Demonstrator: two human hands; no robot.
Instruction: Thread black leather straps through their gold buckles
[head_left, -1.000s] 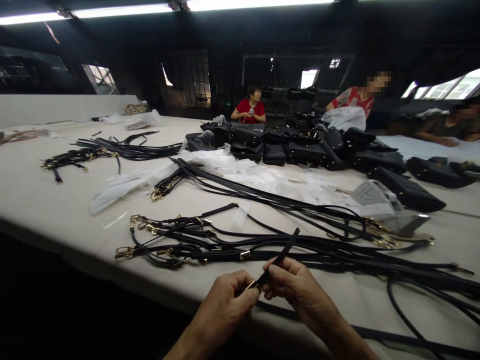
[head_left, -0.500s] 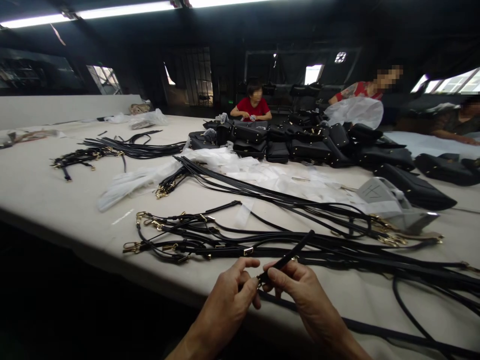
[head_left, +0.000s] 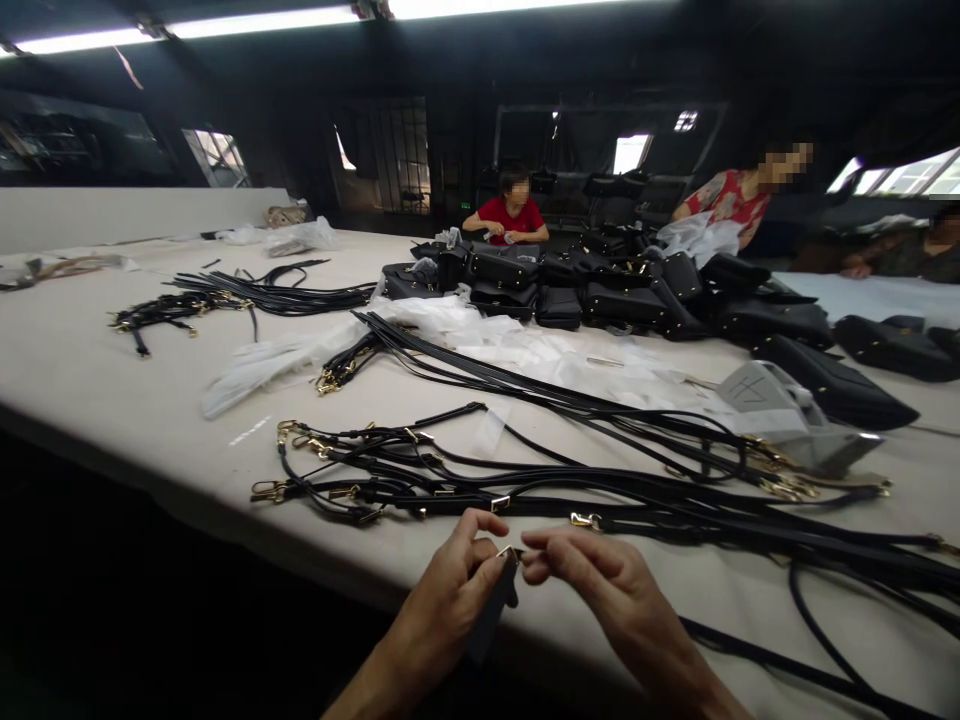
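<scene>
At the table's near edge, my left hand (head_left: 448,592) is closed on a black strap (head_left: 491,612), which hangs down below the fingers. A gold buckle (head_left: 509,553) sticks up between the left thumb and forefinger. From the right, my right hand (head_left: 600,580) reaches in with fingertips pinched at the buckle's side; exactly what lies between them is partly hidden. Just beyond my hands lies a bundle of black straps (head_left: 540,492) with gold clasps (head_left: 271,490) and buckles.
More strap bundles (head_left: 281,297) lie farther off on the pale table (head_left: 135,385). Behind them are white wrapping sheets (head_left: 255,375), a grey marked piece (head_left: 754,390) and heaped black bags (head_left: 630,300). Two people in red (head_left: 510,218) and another at far right are across the table.
The black strap end that pointed up from my right hand no longer shows there. The gold buckle is now exposed at my left fingertips, and the strap hangs below that hand.
</scene>
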